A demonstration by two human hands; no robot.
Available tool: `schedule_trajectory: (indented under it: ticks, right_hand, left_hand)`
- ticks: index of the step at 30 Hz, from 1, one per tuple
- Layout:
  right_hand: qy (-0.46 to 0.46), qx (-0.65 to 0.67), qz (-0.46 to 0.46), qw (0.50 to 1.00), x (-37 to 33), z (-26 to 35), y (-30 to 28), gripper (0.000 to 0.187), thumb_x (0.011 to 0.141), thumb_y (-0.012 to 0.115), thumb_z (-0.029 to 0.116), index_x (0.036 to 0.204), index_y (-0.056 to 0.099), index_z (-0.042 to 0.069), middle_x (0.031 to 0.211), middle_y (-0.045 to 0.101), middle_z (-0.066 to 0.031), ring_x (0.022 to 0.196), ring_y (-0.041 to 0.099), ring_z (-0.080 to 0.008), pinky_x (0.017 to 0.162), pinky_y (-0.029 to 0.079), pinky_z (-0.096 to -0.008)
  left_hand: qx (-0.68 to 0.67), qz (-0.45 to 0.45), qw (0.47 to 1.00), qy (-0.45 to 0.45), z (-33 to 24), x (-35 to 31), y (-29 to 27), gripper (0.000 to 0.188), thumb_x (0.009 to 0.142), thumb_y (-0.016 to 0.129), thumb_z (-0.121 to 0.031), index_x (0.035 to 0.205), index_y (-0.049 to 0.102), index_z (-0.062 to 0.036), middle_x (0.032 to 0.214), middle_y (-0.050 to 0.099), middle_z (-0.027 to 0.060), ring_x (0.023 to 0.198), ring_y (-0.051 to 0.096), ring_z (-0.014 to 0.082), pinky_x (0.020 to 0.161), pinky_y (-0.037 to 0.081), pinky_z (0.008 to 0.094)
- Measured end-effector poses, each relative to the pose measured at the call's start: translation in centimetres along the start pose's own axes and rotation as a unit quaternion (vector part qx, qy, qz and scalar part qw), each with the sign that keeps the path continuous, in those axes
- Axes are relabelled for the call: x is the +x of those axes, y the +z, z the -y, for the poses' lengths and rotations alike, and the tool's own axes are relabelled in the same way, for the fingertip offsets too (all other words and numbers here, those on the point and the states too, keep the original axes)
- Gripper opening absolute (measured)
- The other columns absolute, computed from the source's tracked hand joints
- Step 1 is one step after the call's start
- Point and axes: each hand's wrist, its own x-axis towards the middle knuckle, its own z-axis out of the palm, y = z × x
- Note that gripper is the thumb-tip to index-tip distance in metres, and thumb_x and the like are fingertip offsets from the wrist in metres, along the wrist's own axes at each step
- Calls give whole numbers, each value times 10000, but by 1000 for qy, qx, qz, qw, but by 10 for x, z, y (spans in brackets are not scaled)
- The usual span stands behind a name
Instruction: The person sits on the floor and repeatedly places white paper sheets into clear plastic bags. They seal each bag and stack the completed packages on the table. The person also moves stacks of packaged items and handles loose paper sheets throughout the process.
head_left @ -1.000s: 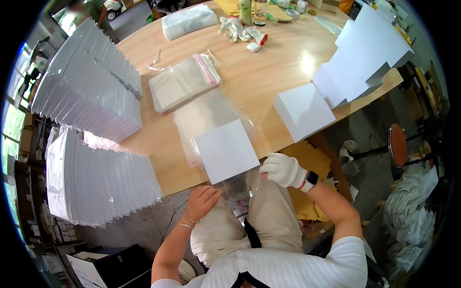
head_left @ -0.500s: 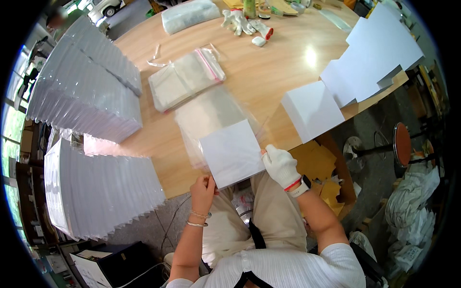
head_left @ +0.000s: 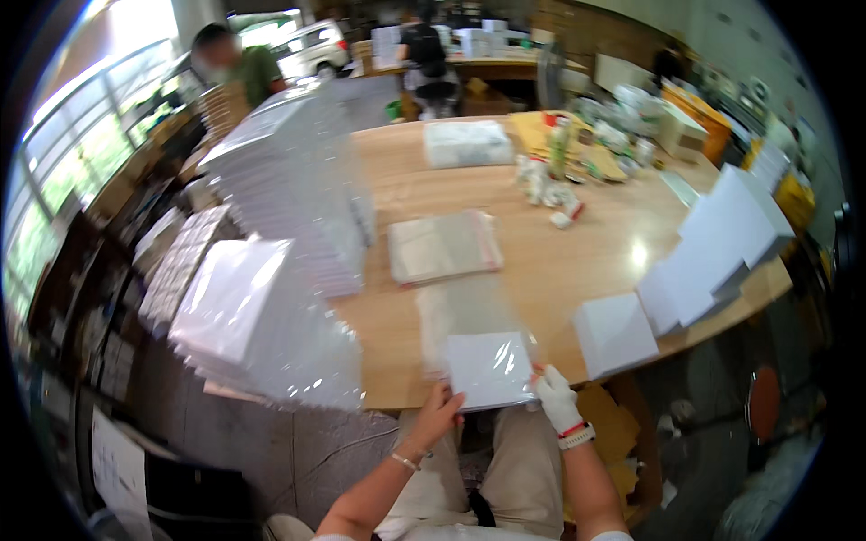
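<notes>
Between the left hand (head_left: 439, 416) and gloved right hand (head_left: 557, 401), both gripping its edges, lies a plastic-covered white packet (head_left: 490, 368).

Table (head_left: 532, 270): pale wood grain, curved outer edge, a glare spot on the right half. Near edge: loose clear bags (head_left: 460, 305) lie flat, a glossy white piece (head_left: 490, 370) overlapping them. Just beyond: a pile of clear bags (head_left: 433, 249). Right side: a low white stack (head_left: 618, 334), then taller stepped stacks (head_left: 713, 248) along the edge. Left side: tall wrapped stacks (head_left: 284, 185). Far side: a white pack (head_left: 467, 145), yellow envelopes (head_left: 529, 129), a green bottle (head_left: 559, 151), gloves (head_left: 532, 180) and a small white case (head_left: 559, 219). Far clutter blurred.
</notes>
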Motion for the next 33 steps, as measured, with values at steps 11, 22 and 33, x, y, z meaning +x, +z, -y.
schedule_trajectory:
  ticks: [11, 22, 33]
  right_hand:
    - [-367, 169, 164, 900, -48, 222, 118, 390, 833, 443, -14, 1221, 487, -13, 778, 497, 11, 669, 438, -51, 634, 383, -174]
    - [-253, 167, 361, 882, -44, 314, 220, 214, 892, 501, 118, 990, 578, -56, 568, 467, 24, 485, 424, -30, 445, 342, -190]
    - [-259, 256, 375, 852, -38, 275, 202, 354, 910, 469, 156, 1208, 472, -35, 698, 533, 3, 650, 497, -61, 621, 427, -211]
  left_hand:
    - [437, -231, 788, 368, -253, -166, -115, 289, 826, 587, -161, 1052, 545, 15, 686, 557, 65, 558, 529, 145, 525, 434, 252]
    - [91, -296, 871, 381, -219, -123, -265, 522, 941, 354, -418, 1157, 529, 24, 1054, 585, 63, 965, 514, 140, 873, 371, 255]
    - [98, -408, 791, 446, -171, -122, -315, 502, 959, 291, -349, 1297, 361, 16, 1331, 402, 132, 1236, 354, 225, 1040, 233, 350]
